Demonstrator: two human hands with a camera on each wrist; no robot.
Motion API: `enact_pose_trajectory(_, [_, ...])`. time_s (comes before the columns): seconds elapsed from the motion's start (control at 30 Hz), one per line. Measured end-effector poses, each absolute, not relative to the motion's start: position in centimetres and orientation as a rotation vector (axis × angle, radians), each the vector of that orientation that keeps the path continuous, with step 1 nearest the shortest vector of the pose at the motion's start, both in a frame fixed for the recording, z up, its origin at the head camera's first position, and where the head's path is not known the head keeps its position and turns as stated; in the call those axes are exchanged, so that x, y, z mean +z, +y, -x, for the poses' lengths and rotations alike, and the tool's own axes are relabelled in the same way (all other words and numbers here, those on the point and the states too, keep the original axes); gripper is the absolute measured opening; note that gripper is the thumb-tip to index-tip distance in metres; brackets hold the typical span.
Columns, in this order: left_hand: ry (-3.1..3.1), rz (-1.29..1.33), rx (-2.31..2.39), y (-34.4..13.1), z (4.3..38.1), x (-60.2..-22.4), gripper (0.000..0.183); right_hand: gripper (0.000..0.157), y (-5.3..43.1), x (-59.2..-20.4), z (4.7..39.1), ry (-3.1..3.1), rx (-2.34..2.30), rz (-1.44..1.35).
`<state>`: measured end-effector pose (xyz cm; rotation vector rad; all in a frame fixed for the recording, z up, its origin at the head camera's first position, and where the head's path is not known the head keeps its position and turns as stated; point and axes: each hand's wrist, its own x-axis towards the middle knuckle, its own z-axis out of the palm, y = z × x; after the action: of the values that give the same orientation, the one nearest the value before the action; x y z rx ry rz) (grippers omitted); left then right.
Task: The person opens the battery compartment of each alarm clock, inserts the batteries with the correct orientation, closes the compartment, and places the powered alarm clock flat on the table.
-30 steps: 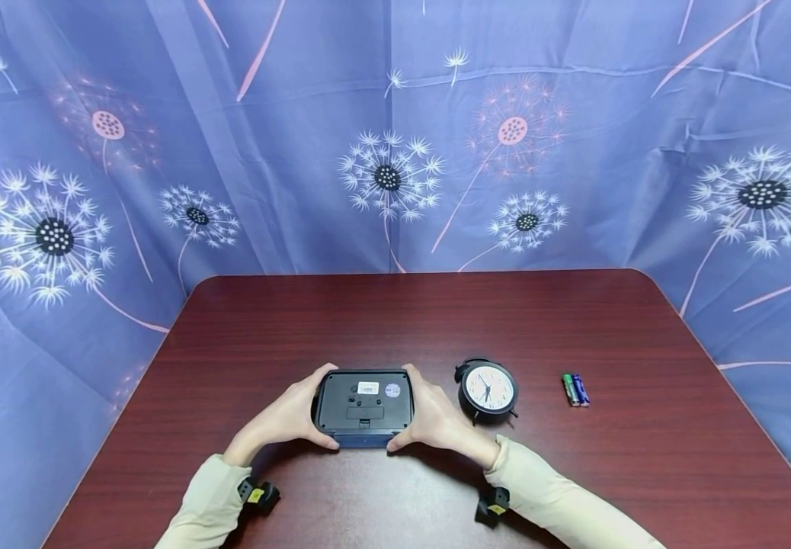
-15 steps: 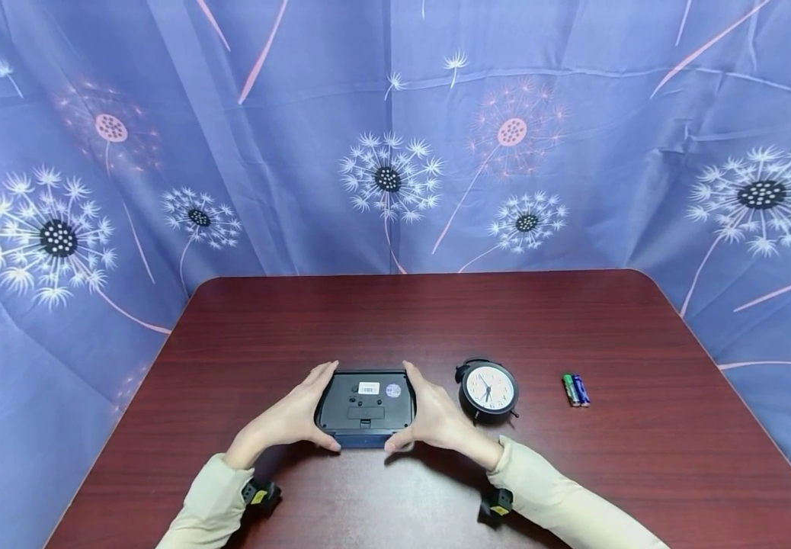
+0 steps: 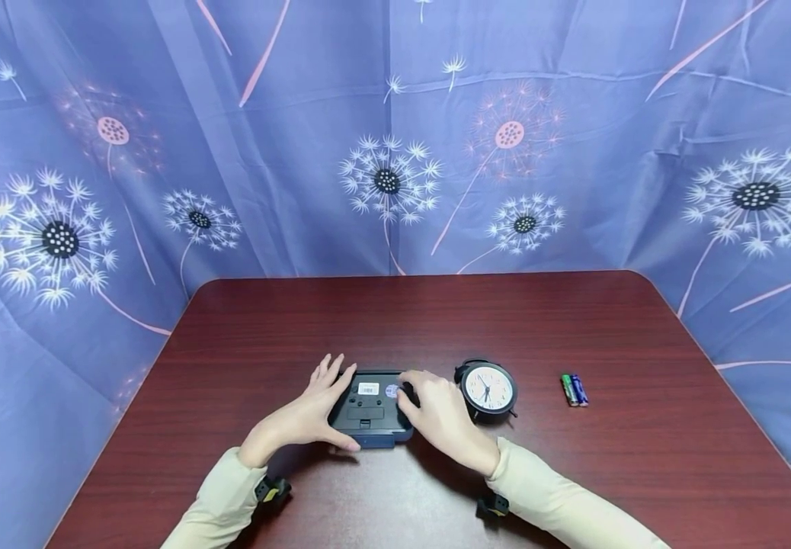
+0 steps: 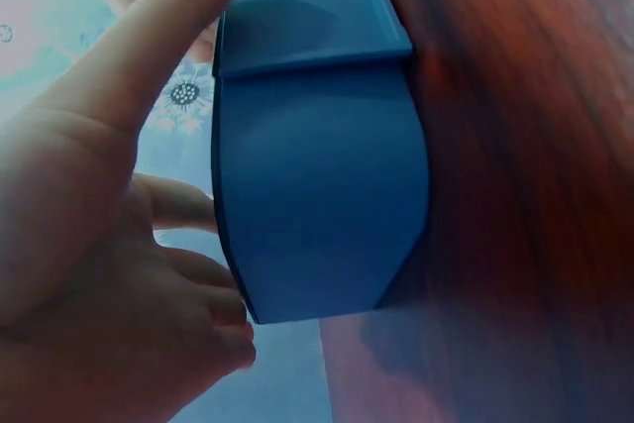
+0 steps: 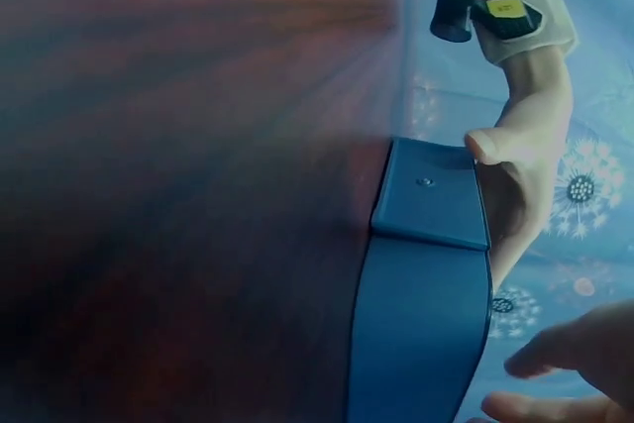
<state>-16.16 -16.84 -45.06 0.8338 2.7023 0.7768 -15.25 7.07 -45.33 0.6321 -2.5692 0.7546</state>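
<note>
A dark box-shaped device [image 3: 385,424] lies on the table with its black back up, showing a label, small knobs and a battery cover [image 3: 366,412]. My left hand [image 3: 306,415] holds its left end, thumb along the near edge and index finger at the far edge, the other fingers spread. Over the device's right end, my right hand [image 3: 443,419] hovers with bent fingers. In the right wrist view those fingers [image 5: 565,349] stand apart from the device's blue-looking side [image 5: 421,324]. The device's front is hidden.
A black round alarm clock [image 3: 489,387] with a white dial stands just right of my right hand. Farther right lie two batteries [image 3: 569,390], one green and one blue, side by side. A blue dandelion-print curtain [image 3: 286,152] hangs behind the table [image 3: 286,320].
My right hand has released its two-edge hold and moved its bent fingers over the device's back. My left hand has shifted right across the left end. The device has stayed about in place.
</note>
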Motion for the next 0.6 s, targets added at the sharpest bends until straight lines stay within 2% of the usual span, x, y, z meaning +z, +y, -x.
enact_pose_trajectory(0.27, [2.696, -0.841, 0.702, -16.3, 16.4, -45.0, 0.112, 0.007, 6.4, -45.0, 15.3, -2.536, 0.561, -0.768])
enact_pose_trajectory(0.6, [2.699, -0.891, 0.682, -16.3, 16.3, -44.8, 0.11, 0.024, 5.2, -44.9, 15.5, -2.653, 0.495, -0.992])
